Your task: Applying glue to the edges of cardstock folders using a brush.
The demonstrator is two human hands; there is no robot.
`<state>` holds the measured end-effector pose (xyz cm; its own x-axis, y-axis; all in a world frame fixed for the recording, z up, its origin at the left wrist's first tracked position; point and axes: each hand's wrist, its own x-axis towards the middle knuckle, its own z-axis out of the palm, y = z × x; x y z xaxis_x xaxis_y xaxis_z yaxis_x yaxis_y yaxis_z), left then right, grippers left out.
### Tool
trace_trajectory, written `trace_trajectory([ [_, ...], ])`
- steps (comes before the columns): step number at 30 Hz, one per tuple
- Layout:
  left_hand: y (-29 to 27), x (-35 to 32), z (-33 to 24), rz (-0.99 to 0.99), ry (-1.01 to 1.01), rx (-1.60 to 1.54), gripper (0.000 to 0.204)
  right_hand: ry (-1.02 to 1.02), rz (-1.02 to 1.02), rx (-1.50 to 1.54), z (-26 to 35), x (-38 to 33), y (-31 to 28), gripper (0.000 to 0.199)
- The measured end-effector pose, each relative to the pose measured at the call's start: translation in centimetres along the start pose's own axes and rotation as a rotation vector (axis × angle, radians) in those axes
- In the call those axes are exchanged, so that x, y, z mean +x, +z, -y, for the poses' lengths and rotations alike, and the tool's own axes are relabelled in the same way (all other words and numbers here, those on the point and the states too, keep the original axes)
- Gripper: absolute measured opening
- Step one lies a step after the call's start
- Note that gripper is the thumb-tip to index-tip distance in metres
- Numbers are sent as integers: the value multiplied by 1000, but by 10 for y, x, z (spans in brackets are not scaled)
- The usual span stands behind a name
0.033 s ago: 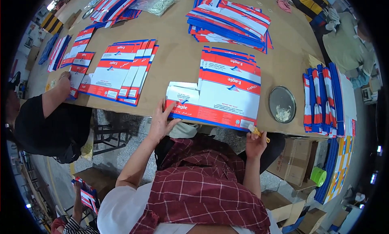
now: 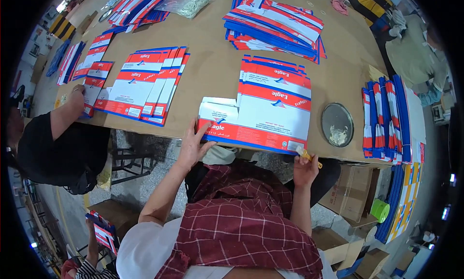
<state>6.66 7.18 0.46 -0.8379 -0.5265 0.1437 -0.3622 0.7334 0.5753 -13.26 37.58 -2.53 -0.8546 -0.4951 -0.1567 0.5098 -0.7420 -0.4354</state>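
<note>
In front of me a stack of flat red, white and blue cartons [image 2: 273,115] lies at the table's near edge, its sheets staggered toward the back. My left hand [image 2: 192,147] rests on the lower left corner of the top carton, fingers and thumb spread apart. A small brush [image 2: 304,155] with a yellow handle and pale bristles is pinched in my right hand [image 2: 306,172]. Its bristle end meets the lower right corner of the top carton. To the right of the stack sits a round metal dish [image 2: 337,125] with a whitish paste in it.
Bundled cartons [image 2: 386,119] stand at the table's right edge. More flat cartons lie behind [image 2: 273,28] and to the left [image 2: 140,85]. A plastic bag [image 2: 186,4] is at the back. A person in black [image 2: 58,143] works at left. Cardboard boxes [image 2: 348,192] sit below right.
The brush and my right fingers have shifted very slightly to the left and up at the carton's corner. My left hand stays in place.
</note>
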Motion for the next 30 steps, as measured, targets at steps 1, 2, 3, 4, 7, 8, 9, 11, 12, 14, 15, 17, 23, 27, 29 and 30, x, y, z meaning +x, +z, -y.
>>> trace_trajectory([
  [1,0,-1,1,0,-4,1,65,3,-9,-11,-3,5,2,23],
  [2,0,-1,2,-23,19,2,61,7,-18,-22,-6,10,5,24],
  [3,0,-1,1,-45,42,1,57,15,-6,-18,-9,15,9,23],
  [4,0,-1,-1,-44,38,0,57,18,-7,-20,-12,21,13,23],
  [7,0,0,-3,-28,-3,-70,58,33,11,-109,-20,37,19,22],
  [8,2,0,-3,-30,-2,-105,58,31,9,-112,-18,38,19,22],
  [9,2,0,-1,-36,-5,-134,59,64,23,-105,-19,40,23,22],
  [11,6,-2,9,-48,-21,-156,59,100,35,-97,-16,39,26,21],
  [12,7,-2,12,-60,-35,-179,59,82,71,-82,-9,40,24,21],
  [14,1,3,7,-39,-60,-163,58,73,103,-64,5,48,17,21],
  [15,-2,8,3,-21,-60,-163,56,-87,52,-119,17,54,20,21],
  [17,-5,14,-1,-6,-38,-192,56,-287,-31,-354,33,60,23,17],
  [23,-1,42,11,91,-48,-242,51,-272,46,-489,9,71,13,14],
  [27,-10,49,14,156,-1,-119,50,-400,-19,-330,22,74,19,17],
  [29,-25,57,5,146,32,-117,48,-276,116,-122,22,87,38,18],
  [30,-31,60,0,136,67,-122,47,-150,252,76,19,92,51,19],
])
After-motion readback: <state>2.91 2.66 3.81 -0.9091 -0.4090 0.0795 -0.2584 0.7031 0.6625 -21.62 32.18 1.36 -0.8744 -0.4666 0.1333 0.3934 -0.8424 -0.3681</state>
